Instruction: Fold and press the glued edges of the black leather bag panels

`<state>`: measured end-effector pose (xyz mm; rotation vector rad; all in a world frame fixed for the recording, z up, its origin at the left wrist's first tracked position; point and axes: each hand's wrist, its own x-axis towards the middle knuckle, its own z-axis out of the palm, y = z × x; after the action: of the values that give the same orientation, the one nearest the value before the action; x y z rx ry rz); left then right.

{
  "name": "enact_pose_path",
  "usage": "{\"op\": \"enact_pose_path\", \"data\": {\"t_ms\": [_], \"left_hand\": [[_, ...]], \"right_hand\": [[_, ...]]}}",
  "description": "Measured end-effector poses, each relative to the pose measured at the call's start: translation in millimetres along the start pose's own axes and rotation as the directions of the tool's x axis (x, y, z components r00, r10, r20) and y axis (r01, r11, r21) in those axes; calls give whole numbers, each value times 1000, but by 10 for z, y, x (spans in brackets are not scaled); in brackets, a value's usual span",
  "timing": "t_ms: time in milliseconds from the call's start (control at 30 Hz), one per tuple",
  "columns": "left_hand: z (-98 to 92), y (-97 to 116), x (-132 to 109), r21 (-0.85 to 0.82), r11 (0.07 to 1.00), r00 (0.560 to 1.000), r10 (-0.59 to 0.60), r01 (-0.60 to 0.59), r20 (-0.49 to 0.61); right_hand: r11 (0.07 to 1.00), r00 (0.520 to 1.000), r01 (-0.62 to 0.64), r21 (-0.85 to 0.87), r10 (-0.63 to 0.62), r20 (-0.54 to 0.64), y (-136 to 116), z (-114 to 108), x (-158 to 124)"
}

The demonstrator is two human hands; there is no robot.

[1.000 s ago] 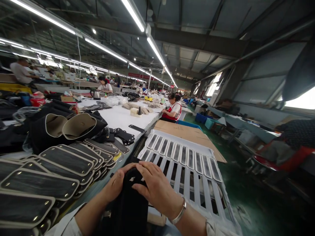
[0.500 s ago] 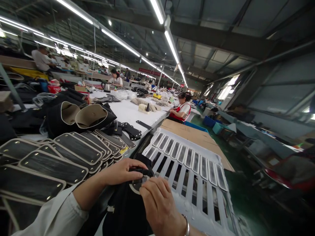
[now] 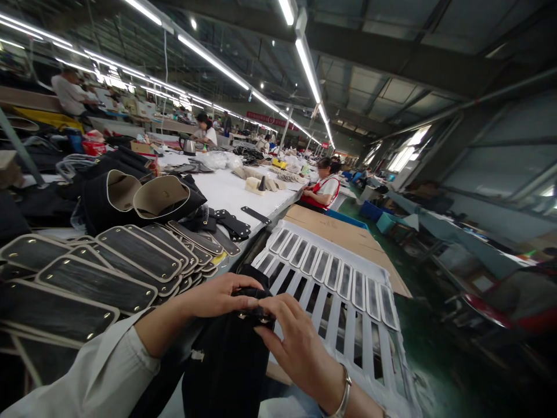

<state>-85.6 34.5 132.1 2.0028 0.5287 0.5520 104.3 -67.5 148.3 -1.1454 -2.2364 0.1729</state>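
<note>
In front of me, my left hand (image 3: pixel 211 297) and my right hand (image 3: pixel 296 334) meet over a small black piece (image 3: pixel 252 311) with shiny metal spots along its lower edge. Left fingers and thumb pinch its left side. The right fingers grip its right end, the thumb below. Part of the piece is hidden by my fingers, so its exact kind cannot be told. Below it hangs a larger black fabric item (image 3: pixel 226 366), with a small whitish tag (image 3: pixel 198 355) at its left edge. Left of my forearm lie piled black panels (image 3: pixel 99 284) with beige edging and brass-coloured rivets.
To my right is a white slatted rack (image 3: pixel 319 302) bearing a row of pale-edged dark panels (image 3: pixel 333 271). Cardboard (image 3: pixel 343 235) lies behind it. On the white table (image 3: pixel 226 188) are black tubular pieces (image 3: pixel 161 200) and punched black straps (image 3: pixel 255 215). A co-worker (image 3: pixel 324 188) sits beyond.
My right hand has shifted from over the black piece to its right end, its thumb now showing below. The piece has turned, and its pale curved edge no longer shows.
</note>
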Motion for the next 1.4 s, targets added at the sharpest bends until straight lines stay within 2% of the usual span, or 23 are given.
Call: {"op": "enact_pose_path", "data": {"t_ms": [100, 233, 300, 400, 567, 633, 700, 767, 833, 867, 933, 1000, 1133, 1200, 1300, 1400], "left_hand": [[-40, 6, 60, 10, 1000, 999, -11, 10, 46], [-38, 51, 94, 191, 981, 999, 34, -40, 33], [-5, 64, 93, 246, 969, 1000, 30, -27, -8], [58, 41, 88, 237, 971, 999, -2, 14, -51], [91, -34, 76, 206, 977, 995, -41, 58, -87], [74, -34, 69, 162, 986, 997, -38, 48, -61], [46, -20, 61, 111, 993, 999, -35, 38, -27], [18, -12, 54, 103, 994, 1000, -26, 26, -3], [-1, -20, 47, 136, 991, 1000, -7, 5, 12], [-4, -29, 44, 159, 987, 1000, 0, -3, 15], [3, -46, 39, 184, 983, 1000, 4, -6, 11], [25, -54, 39, 169, 986, 1000, -4, 1, 18], [69, -87, 59, 125, 992, 999, -26, 20, 40], [70, -140, 69, 156, 987, 999, -35, 34, 3], [56, -231, 68, 197, 979, 997, -43, 54, -61], [62, -260, 58, 201, 978, 997, -46, 56, -53]], "right_hand": [[998, 998, -8, -70, 12, 62, 4, 45, 10], [951, 983, 185, -248, -181, 38, 4, 168, -121], [917, 961, 277, -288, -256, 108, -12, 168, -182], [883, 925, 371, -288, -323, 201, -67, 110, -243], [794, 840, 541, -278, -493, 226, -143, 80, -343], [815, 845, 533, -227, -497, 197, -116, 76, -349], [887, 898, 437, -146, -423, 118, -59, 67, -307], [968, 969, 247, -51, -246, 27, 3, 66, -228], [997, 997, 71, 18, -71, 14, 45, 89, -150], [999, 999, 33, 25, -34, 30, 55, 108, -125], [997, 995, 82, -1, -82, 53, 51, 146, -120], [979, 978, 201, -44, -198, 58, 24, 164, -171], [923, 919, 379, -67, -367, 146, -58, 144, -361], [893, 879, 451, -19, -440, 185, -100, 160, -470], [857, 830, 506, 99, -515, 214, -144, 229, -632], [858, 818, 486, 165, -513, 259, -171, 256, -745]]}}
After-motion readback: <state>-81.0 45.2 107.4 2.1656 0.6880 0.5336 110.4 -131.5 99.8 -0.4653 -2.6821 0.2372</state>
